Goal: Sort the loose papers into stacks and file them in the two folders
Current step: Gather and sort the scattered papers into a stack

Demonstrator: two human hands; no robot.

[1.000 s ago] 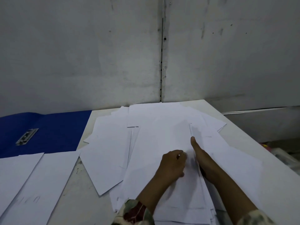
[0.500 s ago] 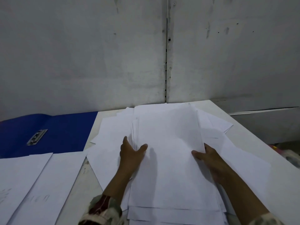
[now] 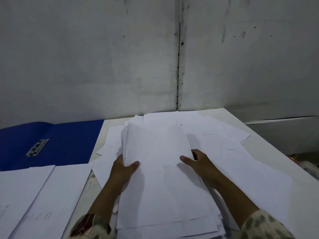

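A thick stack of white papers (image 3: pixel 160 169) lies in the middle of the white table (image 3: pixel 269 140). My left hand (image 3: pixel 123 167) grips its left edge, thumb on top. My right hand (image 3: pixel 198 161) holds its right edge, thumb on top and fingers under the sheets. More loose sheets (image 3: pixel 229 149) are spread beneath and to the right of the stack. An open blue folder (image 3: pixel 69 140) with a metal clip (image 3: pixel 37 147) lies at the back left. Two white sheets (image 3: pixel 43 195) with faint writing lie in front of the folder.
A grey wall (image 3: pixel 120 57) stands right behind the table. The table's right edge runs diagonally from the back to the near right, with some blurred items (image 3: pixel 309 168) below it on the floor.
Both hands have moved from the middle of the pile to the two side edges of a stack. The stack has been squared up and shifted slightly left.
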